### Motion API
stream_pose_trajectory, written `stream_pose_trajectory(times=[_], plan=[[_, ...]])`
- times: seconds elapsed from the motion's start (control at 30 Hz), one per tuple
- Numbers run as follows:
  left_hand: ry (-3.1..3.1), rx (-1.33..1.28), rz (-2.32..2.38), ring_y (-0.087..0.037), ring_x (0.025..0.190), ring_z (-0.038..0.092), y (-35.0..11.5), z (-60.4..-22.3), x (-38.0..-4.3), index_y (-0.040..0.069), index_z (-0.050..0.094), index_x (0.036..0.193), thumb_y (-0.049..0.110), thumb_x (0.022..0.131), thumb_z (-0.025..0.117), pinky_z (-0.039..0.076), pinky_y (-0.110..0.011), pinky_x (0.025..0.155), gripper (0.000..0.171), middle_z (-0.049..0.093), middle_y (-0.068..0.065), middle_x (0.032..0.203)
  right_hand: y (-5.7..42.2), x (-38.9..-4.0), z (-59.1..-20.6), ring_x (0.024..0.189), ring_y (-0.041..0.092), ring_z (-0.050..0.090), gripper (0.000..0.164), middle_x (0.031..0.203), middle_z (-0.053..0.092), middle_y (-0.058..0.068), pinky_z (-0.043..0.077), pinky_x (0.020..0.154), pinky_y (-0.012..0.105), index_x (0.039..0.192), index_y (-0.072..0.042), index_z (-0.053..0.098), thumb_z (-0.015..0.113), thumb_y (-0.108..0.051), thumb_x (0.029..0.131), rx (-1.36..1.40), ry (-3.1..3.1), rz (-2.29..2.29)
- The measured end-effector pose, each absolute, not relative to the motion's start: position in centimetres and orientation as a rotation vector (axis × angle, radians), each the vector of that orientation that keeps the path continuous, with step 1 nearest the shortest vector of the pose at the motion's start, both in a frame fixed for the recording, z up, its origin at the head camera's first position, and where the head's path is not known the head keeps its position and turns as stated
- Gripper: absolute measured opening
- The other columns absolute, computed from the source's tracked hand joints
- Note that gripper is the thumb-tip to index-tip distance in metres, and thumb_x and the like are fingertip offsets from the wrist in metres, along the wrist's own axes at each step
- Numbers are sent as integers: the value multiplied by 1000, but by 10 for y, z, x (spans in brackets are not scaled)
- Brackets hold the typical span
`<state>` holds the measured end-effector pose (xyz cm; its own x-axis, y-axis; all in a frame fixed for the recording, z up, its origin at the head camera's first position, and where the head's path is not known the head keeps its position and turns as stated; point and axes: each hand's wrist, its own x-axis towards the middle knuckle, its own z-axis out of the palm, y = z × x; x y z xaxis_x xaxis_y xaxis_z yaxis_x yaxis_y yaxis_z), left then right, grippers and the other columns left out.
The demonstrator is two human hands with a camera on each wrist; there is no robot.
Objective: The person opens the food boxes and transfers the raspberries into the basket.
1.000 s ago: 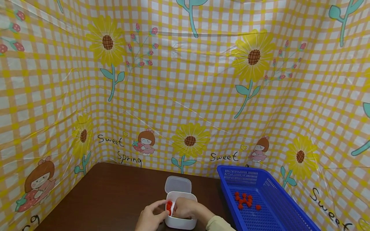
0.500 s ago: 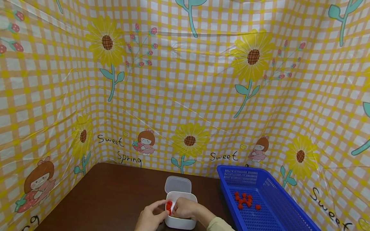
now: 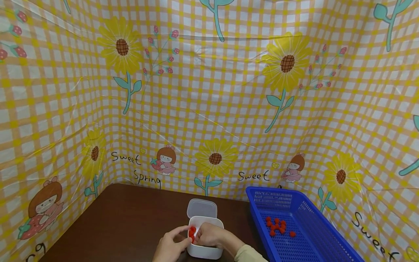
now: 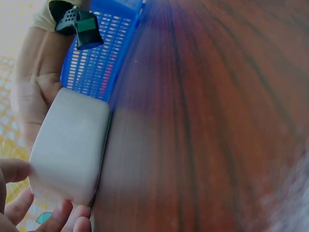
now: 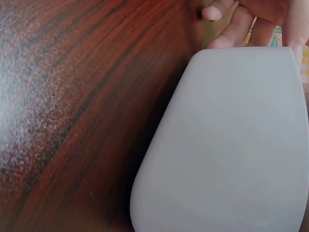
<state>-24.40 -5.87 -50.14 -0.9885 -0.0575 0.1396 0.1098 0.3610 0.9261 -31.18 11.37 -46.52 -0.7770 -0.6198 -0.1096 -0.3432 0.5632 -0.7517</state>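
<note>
A small white plastic box (image 3: pixel 205 252) stands on the dark wood table. My left hand (image 3: pixel 169 245) grips its left side, thumb at the near rim and fingers spread along the wall in the left wrist view. Down inside the box is my right hand (image 3: pixel 211 234), its knuckles bent and its fingertips hidden by the wall, so I cannot tell if it holds anything. Several small red balls (image 3: pixel 192 230) lie against the box's inner left wall, beside the right hand. In the right wrist view the box's side (image 5: pixel 231 140) fills much of the picture.
Right behind the box lies a translucent lid (image 3: pixel 202 209). To the right a blue slotted basket (image 3: pixel 314 222) holds several more red balls (image 3: pixel 277 226) near its left side. A yellow checked cloth (image 3: pixel 190 120) with flowers walls in the brown table (image 3: pixel 131 218).
Both hands keep nearly the same place. The right hand stays in the box with only a slight shift, and the red balls by the left wall have shifted a little.
</note>
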Motion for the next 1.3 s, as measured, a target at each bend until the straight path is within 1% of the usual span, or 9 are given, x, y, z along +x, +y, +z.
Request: stream_pose_trajectory(times=[0.07, 0.23, 0.33, 0.43, 0.6, 0.77, 1.0, 1.17, 1.3], plan=[[-2464, -45, -1693, -13, 67, 64, -58, -501, -244, 15, 70, 126, 29, 86, 75, 45, -35, 63, 43, 70, 2, 85, 114, -312, -464, 45, 5, 32, 35, 47, 40, -11, 22, 44, 19, 51, -12, 53, 69, 3, 78, -780, 2454, -1042], [-2458, -48, -1691, -13, 67, 64, -58, -502, -243, 15, 70, 126, 29, 86, 75, 45, -35, 63, 42, 70, 2, 84, 114, -311, -459, 42, 4, 30, 33, 47, 38, -10, 20, 40, 18, 54, -11, 55, 68, 5, 79, -727, 2455, -1006], [-2457, -48, -1697, -14, 67, 64, -58, -502, -243, 14, 70, 126, 28, 86, 75, 45, -35, 63, 43, 70, 2, 84, 114, -311, -454, 40, 3, 26, 26, 48, 38, -8, 19, 38, 17, 59, -8, 60, 68, 8, 77, -662, 2432, -1016], [-2458, -42, -1709, -14, 68, 63, -58, -502, -243, 14, 70, 126, 28, 86, 74, 45, -35, 63, 43, 70, 2, 84, 114, -312, -448, 42, 3, 23, 16, 51, 41, -7, 19, 39, 18, 65, -3, 65, 69, 9, 75, -605, 2400, -1048], [-2458, -41, -1733, -15, 68, 63, -58, -501, -244, 14, 69, 126, 28, 87, 74, 45, -35, 62, 42, 69, 1, 84, 119, -317, -434, 43, 3, 20, 6, 52, 37, -7, 19, 41, 20, 76, 2, 71, 69, 7, 78, -598, 2368, -1086], [-2447, -55, -1748, -16, 69, 64, -58, -502, -244, 12, 69, 125, 26, 87, 74, 47, -35, 62, 41, 70, 0, 83, 129, -323, -421, 44, 4, 18, 6, 51, 32, -9, 19, 42, 20, 86, 4, 74, 69, 4, 82, -591, 2327, -1136], [-2476, 5, -1745, -15, 70, 65, -57, -498, -244, 14, 70, 125, 28, 87, 75, 48, -35, 63, 41, 69, 1, 85, 149, -331, -400, 44, 6, 19, 5, 52, 32, -8, 21, 42, 21, 87, -3, 76, 71, -3, 86, -561, 2379, -1153], [-2467, -1, -1747, -15, 69, 65, -57, -497, -244, 13, 70, 124, 28, 86, 75, 50, -34, 64, 41, 68, 0, 85, 170, -338, -384, 46, 7, 17, 8, 52, 30, -8, 19, 44, 24, 93, 1, 75, 70, -4, 89, -560, 2416, -1180], [-2455, -14, -1743, -15, 69, 64, -57, -498, -243, 13, 70, 124, 27, 86, 76, 49, -34, 62, 41, 68, 0, 84, 188, -343, -374, 46, 7, 18, 13, 52, 31, -8, 20, 44, 23, 98, 4, 73, 70, -5, 89, -560, 2460, -1200]])
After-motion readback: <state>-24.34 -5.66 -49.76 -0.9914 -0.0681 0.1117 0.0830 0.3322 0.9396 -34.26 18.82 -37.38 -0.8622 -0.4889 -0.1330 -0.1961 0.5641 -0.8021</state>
